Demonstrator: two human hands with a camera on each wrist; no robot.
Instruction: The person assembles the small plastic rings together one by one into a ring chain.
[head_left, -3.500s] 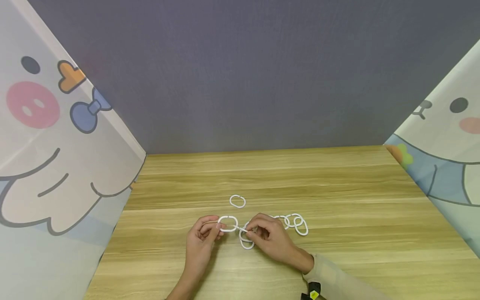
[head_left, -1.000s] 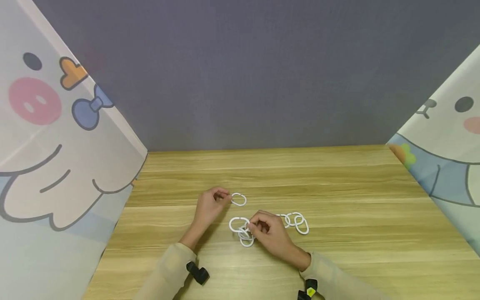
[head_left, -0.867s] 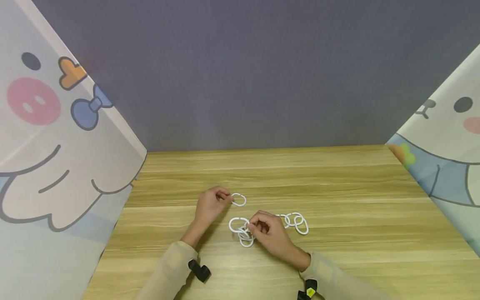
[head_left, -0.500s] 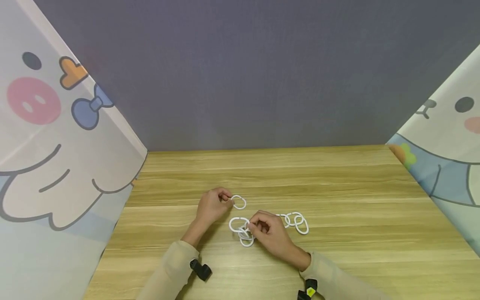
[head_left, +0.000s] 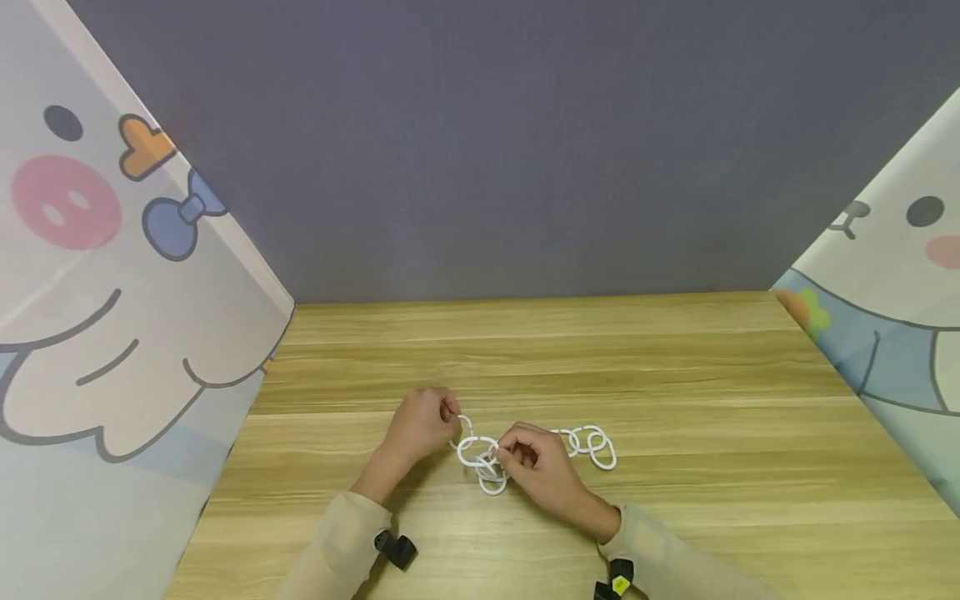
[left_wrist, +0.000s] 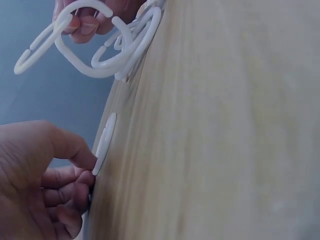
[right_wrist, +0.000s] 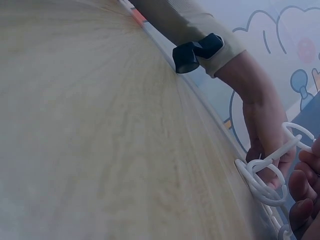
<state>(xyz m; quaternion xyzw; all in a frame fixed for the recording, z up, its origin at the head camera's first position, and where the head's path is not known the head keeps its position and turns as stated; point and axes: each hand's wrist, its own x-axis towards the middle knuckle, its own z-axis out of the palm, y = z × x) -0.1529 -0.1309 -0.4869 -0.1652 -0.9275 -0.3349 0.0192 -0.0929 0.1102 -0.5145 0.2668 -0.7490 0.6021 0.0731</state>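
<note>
My left hand (head_left: 422, 423) pinches a loose white plastic C-ring (left_wrist: 105, 144) between thumb and fingertips; in the left wrist view it is seen edge-on, low over the wood. To its right, my right hand (head_left: 542, 468) holds a chain of white C-rings (head_left: 491, 492) by one link. In the head view, the loose ring overlaps the chain's leftmost link (head_left: 478, 438). Several links hang bunched below the right fingertips, and small gaps show in some of them. The middle of the chain is hidden behind the right hand.
Beyond the right hand, the chain's tail (head_left: 602, 452) lies on the wooden table (head_left: 712, 433). A grey panel (head_left: 525, 150) rises at the back, with cartoon-printed panels (head_left: 225, 333) at both sides. Dark wrist cameras (head_left: 395, 550) sit on the sleeves.
My left hand has gone from the chain's end link to the loose ring farther back, then drawn that ring toward me to the chain. My right hand has stayed nearly still lately.
</note>
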